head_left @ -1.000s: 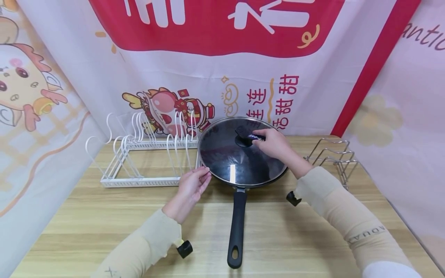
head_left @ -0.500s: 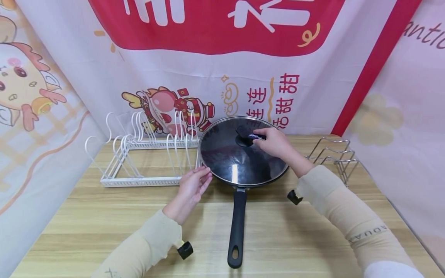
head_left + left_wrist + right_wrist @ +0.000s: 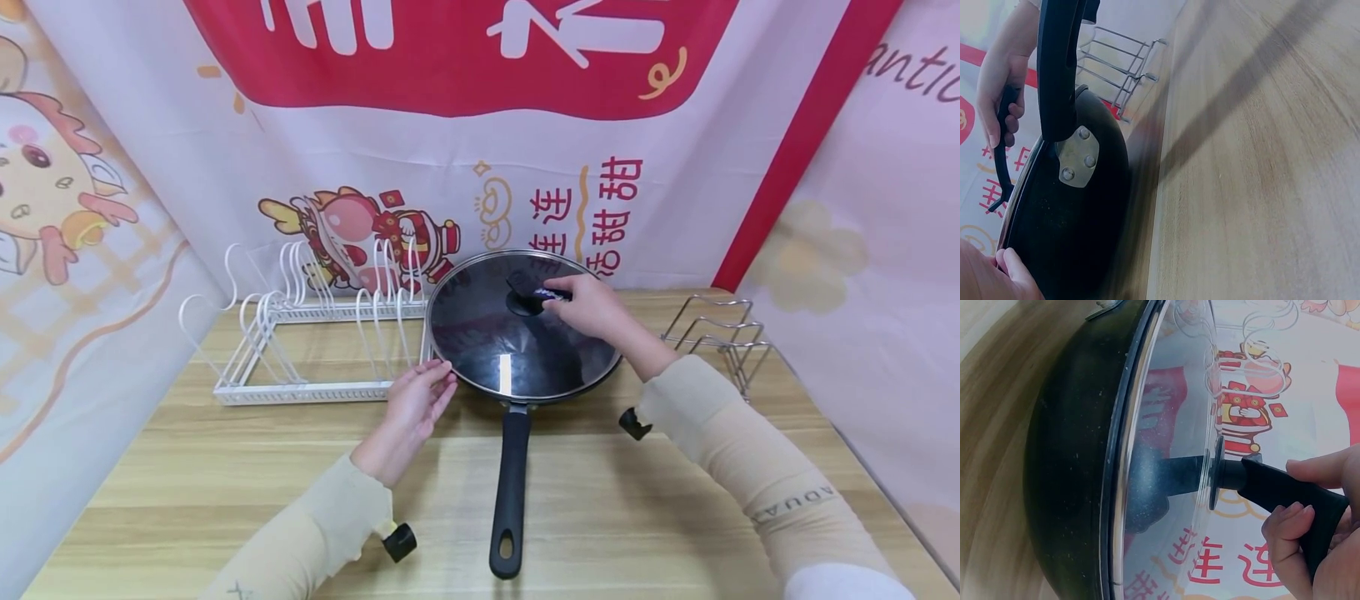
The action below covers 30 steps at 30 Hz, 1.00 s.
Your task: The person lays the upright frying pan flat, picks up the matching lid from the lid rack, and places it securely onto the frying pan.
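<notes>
A black frying pan (image 3: pixel 512 487) with a long handle sits on the wooden table, its handle toward me. A clear glass lid (image 3: pixel 480 342) with a metal rim rests on it. My right hand (image 3: pixel 590 308) grips the lid's slanted black handle (image 3: pixel 1285 490), fingers curled round it in the right wrist view. At the near left edge my left hand (image 3: pixel 415 400) pinches the lid's rim between thumb and finger. In the left wrist view those fingertips (image 3: pixel 1019 272) lie against the rim and the pan's dark outer wall (image 3: pixel 1079 231). The pan's inside shows only dimly through the glass.
Left of the pan stands a white wire rack (image 3: pixel 300 392) with upright loops, its right end close behind my left hand. A smaller metal wire rack (image 3: pixel 723 333) stands at the right. A printed cloth (image 3: pixel 450 167) hangs behind the table.
Hardly anything differs. Both hands keep their places on the lid; the head view has shifted very slightly.
</notes>
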### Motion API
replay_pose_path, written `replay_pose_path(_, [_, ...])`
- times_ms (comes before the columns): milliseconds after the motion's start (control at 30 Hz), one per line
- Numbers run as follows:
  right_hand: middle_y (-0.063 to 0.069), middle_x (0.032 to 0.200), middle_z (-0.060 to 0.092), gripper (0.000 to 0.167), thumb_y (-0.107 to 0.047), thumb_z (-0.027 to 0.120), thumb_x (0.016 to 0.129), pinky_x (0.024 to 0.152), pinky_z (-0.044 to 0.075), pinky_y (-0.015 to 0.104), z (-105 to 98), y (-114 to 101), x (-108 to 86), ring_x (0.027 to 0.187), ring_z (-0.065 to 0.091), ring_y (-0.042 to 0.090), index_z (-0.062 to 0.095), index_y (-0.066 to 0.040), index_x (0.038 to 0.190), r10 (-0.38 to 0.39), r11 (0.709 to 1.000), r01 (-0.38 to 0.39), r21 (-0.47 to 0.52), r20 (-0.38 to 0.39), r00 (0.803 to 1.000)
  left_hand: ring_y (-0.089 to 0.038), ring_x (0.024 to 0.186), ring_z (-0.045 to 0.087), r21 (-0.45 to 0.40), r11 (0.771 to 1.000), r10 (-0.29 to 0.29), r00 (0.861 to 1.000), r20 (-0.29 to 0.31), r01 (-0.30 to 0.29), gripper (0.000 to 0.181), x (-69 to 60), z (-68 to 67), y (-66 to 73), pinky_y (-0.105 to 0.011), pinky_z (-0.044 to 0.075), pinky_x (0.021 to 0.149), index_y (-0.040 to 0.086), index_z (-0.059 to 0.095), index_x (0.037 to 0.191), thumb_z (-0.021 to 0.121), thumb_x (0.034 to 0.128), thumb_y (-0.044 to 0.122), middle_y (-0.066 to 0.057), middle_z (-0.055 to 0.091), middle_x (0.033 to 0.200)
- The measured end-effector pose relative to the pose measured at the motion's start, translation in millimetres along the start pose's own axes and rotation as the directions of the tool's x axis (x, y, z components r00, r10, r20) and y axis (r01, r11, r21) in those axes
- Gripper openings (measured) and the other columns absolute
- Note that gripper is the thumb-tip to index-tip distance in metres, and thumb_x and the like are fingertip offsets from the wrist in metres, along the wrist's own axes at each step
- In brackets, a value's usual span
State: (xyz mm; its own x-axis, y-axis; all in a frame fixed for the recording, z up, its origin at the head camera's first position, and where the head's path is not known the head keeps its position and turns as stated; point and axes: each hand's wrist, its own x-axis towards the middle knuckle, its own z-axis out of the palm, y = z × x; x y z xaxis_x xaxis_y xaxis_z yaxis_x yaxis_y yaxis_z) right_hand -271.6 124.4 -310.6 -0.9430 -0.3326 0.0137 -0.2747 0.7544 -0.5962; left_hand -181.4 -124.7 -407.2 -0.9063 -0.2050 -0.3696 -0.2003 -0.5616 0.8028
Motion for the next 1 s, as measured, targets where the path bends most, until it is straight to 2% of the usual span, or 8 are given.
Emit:
replay_pose_path(233, [0.022, 0.132, 0.061, 0.047, -0.02, 0.063, 0.102, 0.06, 0.04, 0.033, -1.3, -2.6, -0.2, 0.052, 0.042, 0.015, 0.056, 0.0, 0.144, -0.027, 1.0, 0.026, 0.012, 0.014, 1.0, -0.009, 0.073, 0.064, -0.004, 1.0, 0.006, 1.0, 0.012, -0.005, 0.013, 0.2, -1.5, 0.8, -0.024, 0.058, 0.086, 0.005, 0.058, 0.097, 0.064, 0.0959, -0.006, -0.001, 0.065, 0.081])
replay_pose_path(600, [0.024, 0.133, 0.062, 0.045, -0.016, 0.062, 0.101, 0.064, 0.042, 0.034, -5.4, -1.1, 3.2, 0.058, 0.045, 0.018, 0.057, 0.003, 0.143, -0.03, 1.0, 0.031, -0.001, 0.052, 0.998, -0.01, 0.073, 0.064, 0.002, 1.0, -0.026, 0.999, 0.025, 0.026, 0.012, 2.8, -1.4, -1.7, -0.021, 0.058, 0.08, 0.003, 0.057, 0.1, 0.062, 0.0963, -0.008, -0.002, 0.065, 0.082])
replay_pose_path(900, [0.024, 0.138, 0.059, 0.046, -0.018, 0.062, 0.101, 0.071, 0.041, 0.036, -4.2, -0.3, 2.0, 0.065, 0.048, 0.022, 0.057, 0.001, 0.143, -0.028, 1.0, 0.028, -0.007, 0.028, 0.999, -0.01, 0.072, 0.065, 0.001, 1.0, -0.024, 0.999, 0.028, 0.024, 0.011, 4.5, -1.1, -1.5, -0.025, 0.058, 0.088, 0.004, 0.059, 0.096, 0.062, 0.0964, -0.007, -0.003, 0.066, 0.08])
replay_pose_path(1000, [0.024, 0.136, 0.06, 0.047, -0.019, 0.062, 0.101, 0.069, 0.041, 0.036, -3.2, -0.4, 1.6, 0.06, 0.047, 0.02, 0.057, 0.0, 0.144, -0.019, 1.0, 0.019, -0.007, 0.028, 0.999, -0.01, 0.072, 0.065, 0.007, 1.0, -0.026, 0.999, 0.028, 0.026, 0.011, 4.6, -1.5, -2.1, -0.025, 0.058, 0.087, 0.004, 0.059, 0.096, 0.063, 0.0963, -0.007, -0.002, 0.066, 0.079])
